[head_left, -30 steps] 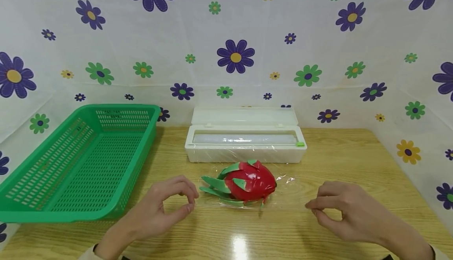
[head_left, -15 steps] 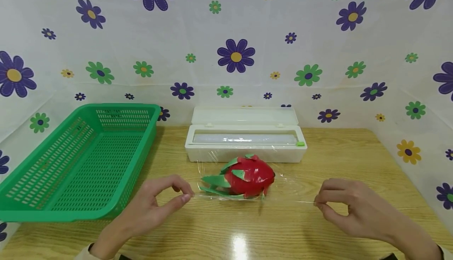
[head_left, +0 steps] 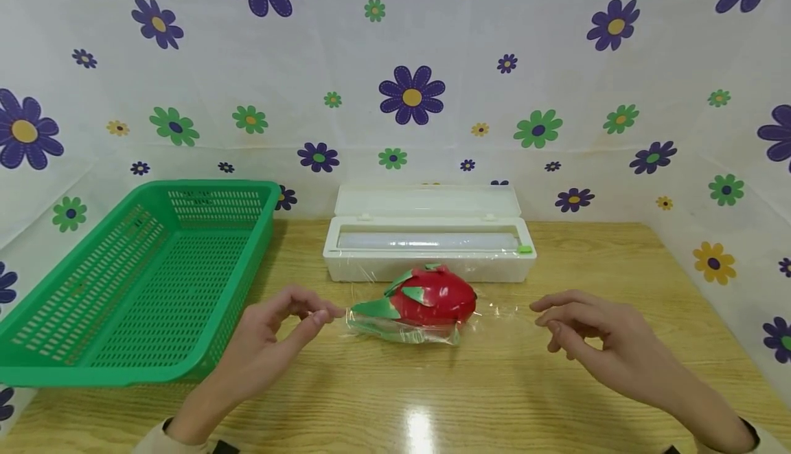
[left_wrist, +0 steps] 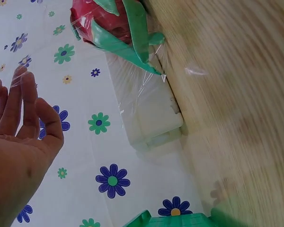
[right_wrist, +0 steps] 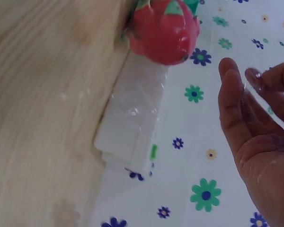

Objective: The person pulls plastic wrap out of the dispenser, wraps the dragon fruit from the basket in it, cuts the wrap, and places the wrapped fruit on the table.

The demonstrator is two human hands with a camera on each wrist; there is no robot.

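Note:
A red dragon fruit [head_left: 435,296] with green scales lies on the wooden table, clear plastic wrap [head_left: 402,332] drawn over its near side. To its left, my left hand [head_left: 272,344] pinches the wrap's edge between thumb and fingertips. My right hand [head_left: 608,344] is to the right, thumb and fingers parted, near the film's right end. In the left wrist view the wrap shines around the fruit's green tips [left_wrist: 139,35]. The right wrist view shows the fruit's red end [right_wrist: 163,33] and the right hand's fingers spread apart.
Behind the fruit stands a white wrap dispenser box [head_left: 429,267], lid raised, with a roll of film [head_left: 426,241] inside and a green slider [head_left: 524,250]. A green plastic basket [head_left: 237,282] is at the left. A flowered cloth [head_left: 457,35] hangs behind the table.
The wrap's near edge has been lifted up and away over the fruit, which has rolled slightly back. Both hands have moved forward; the right fingers have parted from the film.

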